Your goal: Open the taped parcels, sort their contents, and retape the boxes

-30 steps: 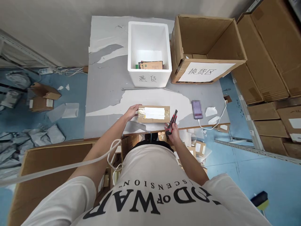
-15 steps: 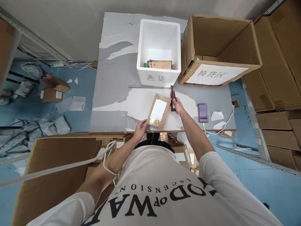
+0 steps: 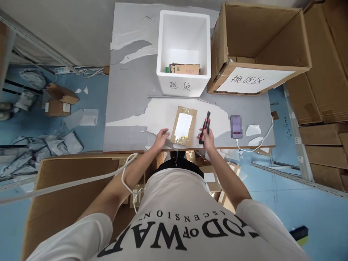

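A flat brown cardboard package with a white label and clear tape lies near the front edge of the table. Just left of it is my left hand, its fingers slightly curled and apart, holding nothing, with a small gap to the package. To the right of the package my right hand grips a red and black box cutter, tip pointing away from me. The cutter does not touch the package.
Behind the package stand a white foam box with small cartons inside and a large open cardboard box. A phone on a white cable lies at right, beside paper scraps. The grey table has torn covering.
My left hand has let go of the package's corner and moved slightly left. My right hand, with the box cutter, has drawn back toward me and right. The package sits a little straighter.
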Tool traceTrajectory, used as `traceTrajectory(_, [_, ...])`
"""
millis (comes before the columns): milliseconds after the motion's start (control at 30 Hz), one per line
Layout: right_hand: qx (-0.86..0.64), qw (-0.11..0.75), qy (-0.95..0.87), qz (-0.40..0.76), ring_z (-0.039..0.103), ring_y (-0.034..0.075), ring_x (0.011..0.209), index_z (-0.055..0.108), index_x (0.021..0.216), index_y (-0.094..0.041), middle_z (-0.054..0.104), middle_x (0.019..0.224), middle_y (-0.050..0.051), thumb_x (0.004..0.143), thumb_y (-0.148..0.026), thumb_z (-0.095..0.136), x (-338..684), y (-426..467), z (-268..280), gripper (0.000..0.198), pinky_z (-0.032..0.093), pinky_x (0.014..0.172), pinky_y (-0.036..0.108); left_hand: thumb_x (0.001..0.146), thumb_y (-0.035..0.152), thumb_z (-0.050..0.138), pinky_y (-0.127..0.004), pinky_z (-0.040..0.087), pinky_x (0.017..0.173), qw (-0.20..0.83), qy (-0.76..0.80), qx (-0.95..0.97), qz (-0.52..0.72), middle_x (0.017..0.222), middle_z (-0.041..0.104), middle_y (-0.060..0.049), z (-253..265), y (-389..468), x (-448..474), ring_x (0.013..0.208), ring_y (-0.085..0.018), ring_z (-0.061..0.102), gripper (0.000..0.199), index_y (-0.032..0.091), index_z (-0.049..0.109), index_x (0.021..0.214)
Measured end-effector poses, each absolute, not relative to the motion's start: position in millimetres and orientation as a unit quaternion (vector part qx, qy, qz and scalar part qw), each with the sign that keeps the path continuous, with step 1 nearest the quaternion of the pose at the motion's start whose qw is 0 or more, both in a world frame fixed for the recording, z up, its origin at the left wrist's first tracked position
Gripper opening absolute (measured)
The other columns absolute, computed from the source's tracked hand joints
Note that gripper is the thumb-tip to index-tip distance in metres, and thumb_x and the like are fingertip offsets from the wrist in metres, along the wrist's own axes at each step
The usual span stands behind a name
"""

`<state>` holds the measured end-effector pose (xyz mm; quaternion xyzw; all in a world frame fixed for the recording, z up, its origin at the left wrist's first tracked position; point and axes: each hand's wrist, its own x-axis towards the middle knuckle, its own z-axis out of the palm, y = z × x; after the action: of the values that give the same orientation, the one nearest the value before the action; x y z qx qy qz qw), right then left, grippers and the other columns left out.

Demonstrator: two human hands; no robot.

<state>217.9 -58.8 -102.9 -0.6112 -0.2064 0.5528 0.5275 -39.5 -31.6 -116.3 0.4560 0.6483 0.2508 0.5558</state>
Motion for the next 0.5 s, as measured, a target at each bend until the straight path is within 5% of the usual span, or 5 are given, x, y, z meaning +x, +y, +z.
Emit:
traceTrajectory(133, [-0.593, 0.528, -0.108, 0.598, 0.061, 0.011, 0.070, 0.053, 0.099, -0.025, 0.064, 0.097, 0.001, 0.076, -0.048, 0.068, 199.0, -126.9, -98.8, 0.036, 0.055, 0.061, 0.026, 0.089, 0.042, 0.045, -0.041, 0.038, 0.108, 0.520, 0.587, 0.564, 0.260, 0.149, 0.043, -0.012, -108.3, 45.9, -26.4, 0.134, -0.023, 0.044, 0.055, 0.018, 0.045, 0.139])
traceTrajectory(267, [-0.551, 0.522, -0.039, 0.650, 0.067, 0.018, 0.093, 0.049, 0.112, -0.035, 0.061, 0.122, -0.001, 0.081, -0.048, 0.063, 175.6, -157.3, -99.9, 0.036, 0.059, 0.064, 0.034, 0.088, 0.034, 0.048, -0.039, 0.030, 0.113, 0.531, 0.514, 0.622, 0.261, 0.151, 0.040, -0.012, -105.7, 113.0, 1.0, 0.138, -0.023, 0.039, 0.057, 0.015, 0.044, 0.142])
traceTrajectory(367, [-0.523, 0.524, -0.004, 0.672, 0.067, 0.019, 0.103, 0.048, 0.115, -0.040, 0.057, 0.133, -0.004, 0.085, -0.045, 0.060, 164.3, -156.1, -100.4, 0.033, 0.060, 0.070, 0.038, 0.084, 0.029, 0.054, -0.039, 0.034, 0.111, 0.564, 0.496, 0.620, 0.228, 0.139, 0.054, -0.012, -111.9, 134.1, 14.6, 0.130, -0.025, 0.048, 0.048, 0.013, 0.058, 0.129])
traceTrajectory(500, [-0.508, 0.556, 0.029, 0.657, 0.068, 0.017, 0.099, 0.051, 0.111, -0.034, 0.065, 0.121, -0.002, 0.088, -0.039, 0.059, 156.7, -144.0, -101.2, 0.026, 0.058, 0.086, 0.040, 0.081, 0.029, 0.059, -0.039, 0.046, 0.098, 0.596, 0.508, 0.580, 0.224, 0.110, 0.070, -0.010, -121.9, 135.5, 17.2, 0.104, -0.023, 0.062, 0.033, 0.013, 0.070, 0.108])
